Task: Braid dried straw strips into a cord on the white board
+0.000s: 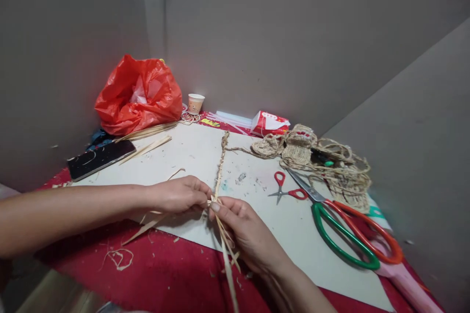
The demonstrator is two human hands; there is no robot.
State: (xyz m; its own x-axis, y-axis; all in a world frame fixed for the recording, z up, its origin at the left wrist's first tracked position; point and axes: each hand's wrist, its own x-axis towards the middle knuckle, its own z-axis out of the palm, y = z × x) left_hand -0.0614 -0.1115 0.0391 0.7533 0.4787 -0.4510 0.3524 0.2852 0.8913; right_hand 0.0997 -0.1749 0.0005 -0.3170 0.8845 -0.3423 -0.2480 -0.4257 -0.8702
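Observation:
A thin braided straw cord [221,165] runs from the middle of the white board [205,156] toward me. My left hand [179,194] pinches the near end of the braid from the left. My right hand [242,229] pinches it from the right, fingertips almost touching the left ones. Loose straw strands [228,259] hang from the pinch point and trail under my right hand toward the table's front edge. More loose strands [147,226] lie under my left hand.
Large scissors with green and red handles [345,225] and small red scissors [286,190] lie to the right. A pile of woven straw pieces [316,156], a red box [270,122], a paper cup [195,103], an orange plastic bag [137,95], a phone [101,158] and straw strips [147,146] stand further back.

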